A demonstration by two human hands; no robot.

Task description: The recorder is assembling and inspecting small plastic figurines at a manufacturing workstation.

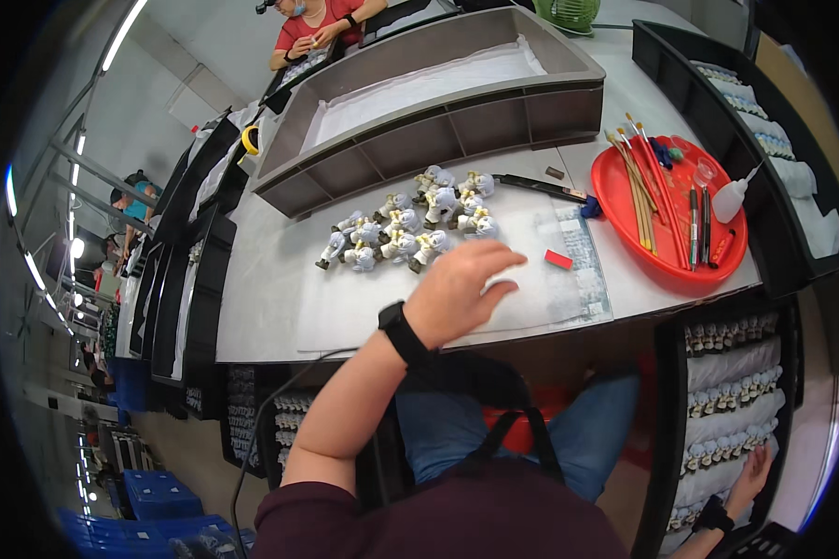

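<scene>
White-topped worktable spread before me, with a deep grey bin along its far side. Low on my right, a black tray bears rows of figurines; my right hand is at these rows, though whether it grips one I cannot tell. Red basin, at the tabletop's right, carries brushes. My left hand, thumb parted from fingers, is empty, just nearer me than a cluster of loose figurines. Smallest, a red block lies beyond its fingertips.
</scene>
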